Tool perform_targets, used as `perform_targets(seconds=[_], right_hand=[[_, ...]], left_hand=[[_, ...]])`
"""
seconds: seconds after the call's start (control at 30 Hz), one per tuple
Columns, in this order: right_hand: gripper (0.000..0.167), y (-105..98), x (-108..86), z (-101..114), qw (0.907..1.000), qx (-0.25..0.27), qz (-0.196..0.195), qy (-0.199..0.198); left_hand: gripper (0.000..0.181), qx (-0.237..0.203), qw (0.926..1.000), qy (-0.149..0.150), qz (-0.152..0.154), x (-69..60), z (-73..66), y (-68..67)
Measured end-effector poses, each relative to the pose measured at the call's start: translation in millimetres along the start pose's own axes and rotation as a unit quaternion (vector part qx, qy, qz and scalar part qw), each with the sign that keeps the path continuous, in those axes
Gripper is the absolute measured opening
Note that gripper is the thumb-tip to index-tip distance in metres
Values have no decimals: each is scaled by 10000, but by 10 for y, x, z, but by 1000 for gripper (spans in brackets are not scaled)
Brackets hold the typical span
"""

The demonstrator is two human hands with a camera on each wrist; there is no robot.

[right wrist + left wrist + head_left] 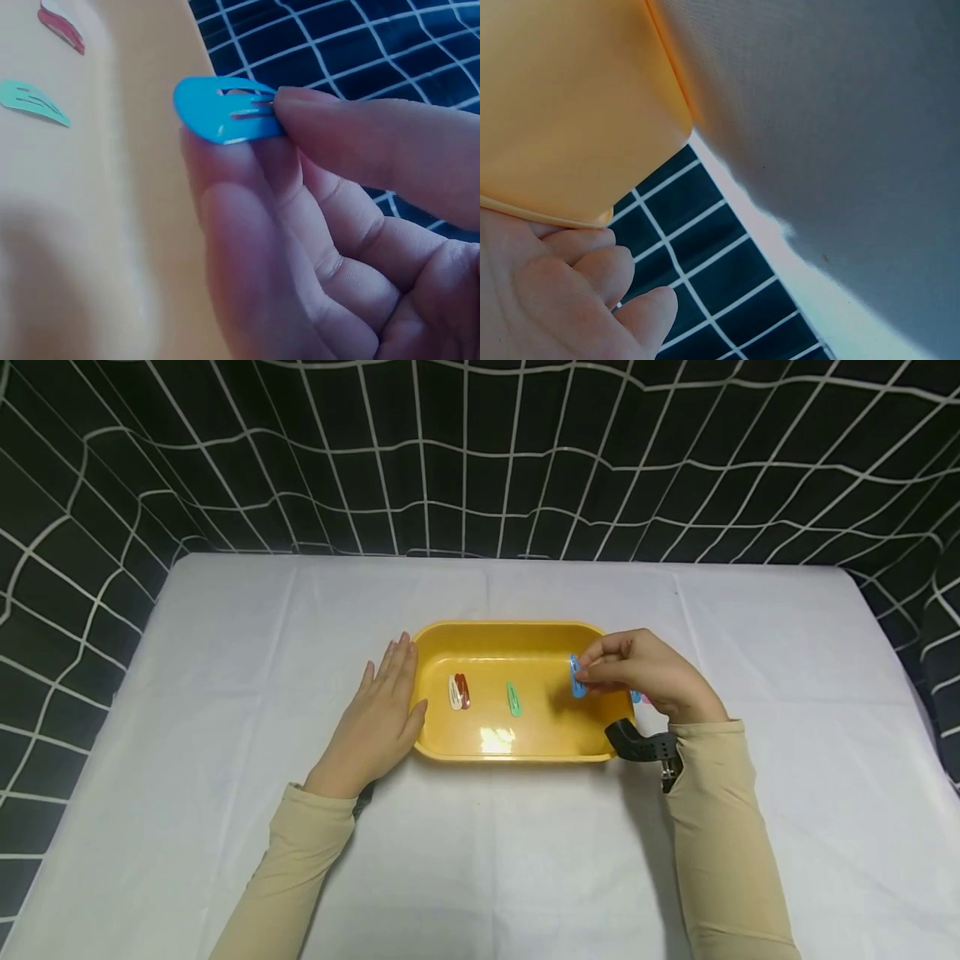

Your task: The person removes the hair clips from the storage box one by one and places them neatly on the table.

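Two tan sleeves are seen nearest, one per arm. One yellow tray is set on the white worktop. Three clips are laid inside: one white clip and one red clip touching, one green clip apart. One blue clip is pinched by the right hand, held above the tray's right end. The left hand is laid straight-fingered against the left rim. Blue and pink bits beyond the right rim are partly hidden, count unclear.

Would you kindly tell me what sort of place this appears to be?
Probably a staged indoor tabletop workspace: a white-covered table, a dark, white-gridded backdrop and a yellow tray holding a green hair clip.
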State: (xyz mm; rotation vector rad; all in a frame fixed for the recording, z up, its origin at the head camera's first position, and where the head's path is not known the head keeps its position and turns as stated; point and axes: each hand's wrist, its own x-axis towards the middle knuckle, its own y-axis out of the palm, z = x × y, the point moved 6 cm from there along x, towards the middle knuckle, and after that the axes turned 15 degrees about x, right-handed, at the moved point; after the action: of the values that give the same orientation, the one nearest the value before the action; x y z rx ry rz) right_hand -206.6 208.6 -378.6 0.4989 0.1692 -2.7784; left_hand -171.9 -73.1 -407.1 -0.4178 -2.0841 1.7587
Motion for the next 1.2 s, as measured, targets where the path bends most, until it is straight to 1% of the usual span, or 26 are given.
perform_targets(seconds=[0.17,0.4,0.53,0.67,0.8,0.97,1.1,1.2], right_hand=[[17,-27,-35,-9,9998,159,36,-63],[16,-37,-77,-29,9985,421,122,-342],[12,-51,-97,-46,9969,608,114,-487],[8,-68,-126,-62,9952,804,17,-559],[3,-88,-168,-84,9921,1100,-57,-600],[5,-101,-198,-84,9856,1500,23,-784],[5,-128,-219,-81,9828,1631,47,-861],[6,-165,-236,-88,9828,1637,-1,-858]], left_hand=[[64,3,10000,-3,-9,-4,0,-8],[64,4,10000,-6,-17,-14,-2,-5],[64,23,10000,-17,10,-15,-1,-8],[64,5,10000,-31,21,-4,3,-2],[64,-11,10000,-17,-12,-3,0,10],[64,-13,10000,-8,-62,-9,1,3],[64,-30,10000,-3,-81,-11,0,-13],[63,-32,10000,4,-81,-9,-1,-15]])
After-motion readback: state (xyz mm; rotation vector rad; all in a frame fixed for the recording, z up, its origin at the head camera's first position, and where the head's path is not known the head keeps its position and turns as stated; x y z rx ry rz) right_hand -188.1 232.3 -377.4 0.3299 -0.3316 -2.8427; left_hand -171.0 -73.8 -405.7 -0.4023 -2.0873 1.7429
